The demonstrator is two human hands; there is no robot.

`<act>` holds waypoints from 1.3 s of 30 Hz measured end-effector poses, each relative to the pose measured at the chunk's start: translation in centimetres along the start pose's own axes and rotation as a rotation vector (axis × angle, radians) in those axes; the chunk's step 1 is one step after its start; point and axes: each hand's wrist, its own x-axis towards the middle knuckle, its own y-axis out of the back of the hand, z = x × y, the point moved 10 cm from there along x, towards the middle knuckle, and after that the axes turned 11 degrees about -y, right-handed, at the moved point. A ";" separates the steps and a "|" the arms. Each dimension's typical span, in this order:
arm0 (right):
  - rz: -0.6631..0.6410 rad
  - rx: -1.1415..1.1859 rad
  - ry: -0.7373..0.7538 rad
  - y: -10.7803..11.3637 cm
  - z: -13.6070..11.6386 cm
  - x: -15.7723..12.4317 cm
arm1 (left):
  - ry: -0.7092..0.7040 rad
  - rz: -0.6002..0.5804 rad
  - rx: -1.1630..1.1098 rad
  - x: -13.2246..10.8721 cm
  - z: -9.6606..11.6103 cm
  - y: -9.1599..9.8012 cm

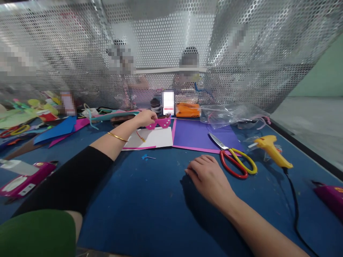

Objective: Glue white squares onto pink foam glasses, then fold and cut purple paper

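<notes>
Reaching to the back of the work surface, my left hand (147,117) is closed, its fingers pinched at the left end of pink paper glasses (160,123) with pale square spots. Behind a white sheet (158,138) with pink edging, the glasses stand upright. On that sheet lies a small red and yellow strip (141,137). My right hand (207,175) is curled with its fingers together over the blue table, left of the scissors (232,157). Its palm side is hidden, so I cannot see whether anything is in it. The scissors have one red and one yellow handle.
A purple sheet (202,134) lies beneath the scissor blades. Right of it are a yellow glue gun (273,151) with a black cord and a clear plastic bag (230,114). An orange packet (188,110) and phone (168,102) stand by the perforated metal screen (166,35); people are behind it.
</notes>
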 end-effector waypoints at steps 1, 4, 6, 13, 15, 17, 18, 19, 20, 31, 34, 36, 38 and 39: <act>-0.004 0.001 -0.001 0.0 0.0 0.0 | -0.003 0.020 0.032 0.0 0.1 0.1; -0.015 0.000 -0.001 -0.1 0.0 0.0 | -0.013 0.089 0.124 -0.3 0.7 0.4; -0.019 -0.003 -0.002 -0.2 -0.1 0.0 | -0.022 0.120 0.175 -0.4 1.3 0.4; -0.028 -0.013 -0.010 -0.2 0.0 0.0 | -0.014 0.181 0.272 -0.4 2.0 0.6; -0.038 -0.018 -0.011 -0.2 -0.1 0.0 | 0.011 0.203 0.290 -0.3 1.7 0.8; -0.053 -0.020 -0.015 -0.4 -0.1 0.0 | 0.027 0.221 0.309 -0.3 1.4 0.9; -0.061 -0.020 -0.016 -0.4 -0.1 0.0 | 0.030 0.227 0.318 -0.3 1.4 0.9; -0.070 -0.020 -0.016 -0.5 -0.1 0.0 | 0.031 0.231 0.326 -0.3 1.3 0.9; -0.077 -0.021 -0.016 -0.5 -0.2 0.0 | 0.030 0.232 0.333 -0.2 1.4 0.8; -0.106 -0.066 -0.021 -0.8 -0.3 0.1 | -0.039 0.306 0.307 -2.3 5.3 3.3; -0.155 -0.144 -0.045 -1.1 -0.2 0.4 | -0.122 0.272 0.253 -3.4 8.5 2.4; -0.186 -0.222 -0.092 -0.9 0.5 0.7 | -0.192 0.207 0.209 -4.0 10.8 0.7; -0.182 -0.295 -0.165 0.0 1.9 1.2 | -0.255 0.151 0.176 -4.5 13.1 -1.2; -0.165 -0.327 -0.211 0.7 2.9 1.4 | -0.278 0.132 0.169 -4.6 14.0 -2.1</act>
